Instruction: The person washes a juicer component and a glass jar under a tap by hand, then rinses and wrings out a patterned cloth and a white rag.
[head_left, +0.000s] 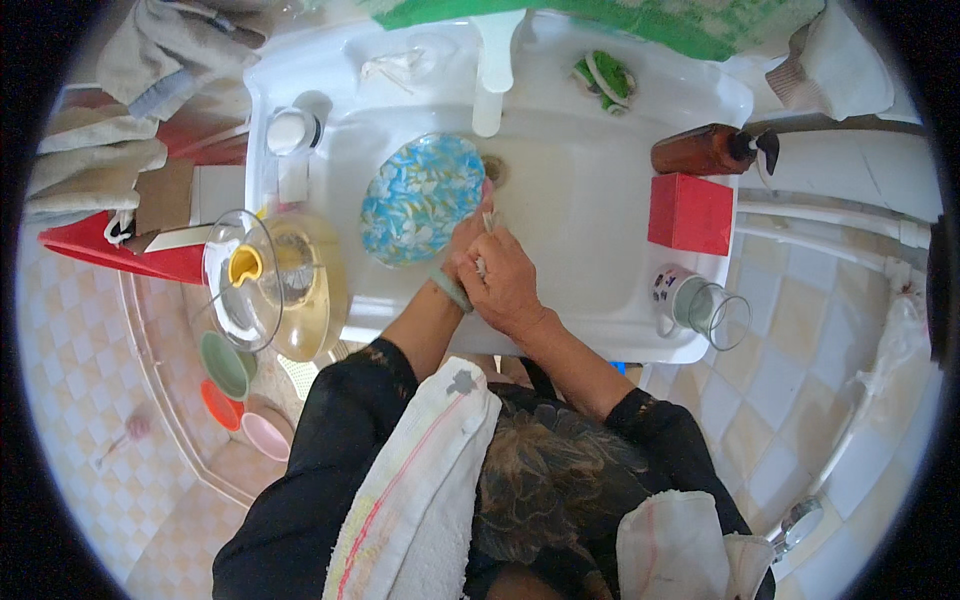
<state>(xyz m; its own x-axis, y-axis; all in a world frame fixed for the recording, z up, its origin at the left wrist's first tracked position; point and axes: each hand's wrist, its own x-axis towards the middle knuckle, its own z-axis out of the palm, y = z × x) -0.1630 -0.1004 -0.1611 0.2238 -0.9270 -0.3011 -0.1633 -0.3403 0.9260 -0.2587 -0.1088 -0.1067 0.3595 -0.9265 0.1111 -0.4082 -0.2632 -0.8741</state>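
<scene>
An oval item (424, 199) with a glossy blue, white and yellow floral pattern is held over the white washbasin (592, 202). My left hand (468, 231) grips its right edge; a fingertip shows at the rim, and the other fingers are hidden beneath. A pale green bangle (451, 291) circles my left wrist. My right hand (501, 281) lies across the left hand, its fingers curled around a small white item (489, 221). Only bits of that white item show, so its kind is unclear. The basin's drain (493, 171) lies just beyond the oval item's right edge.
A white faucet (491, 75) rises at the back. Green-and-white scrubbing material (606, 81) sits on the back ledge. On the right rim stand a brown pump bottle (701, 148), a red box (690, 214) and a glass (709, 309). A yellowish transparent container (315, 322) stands left.
</scene>
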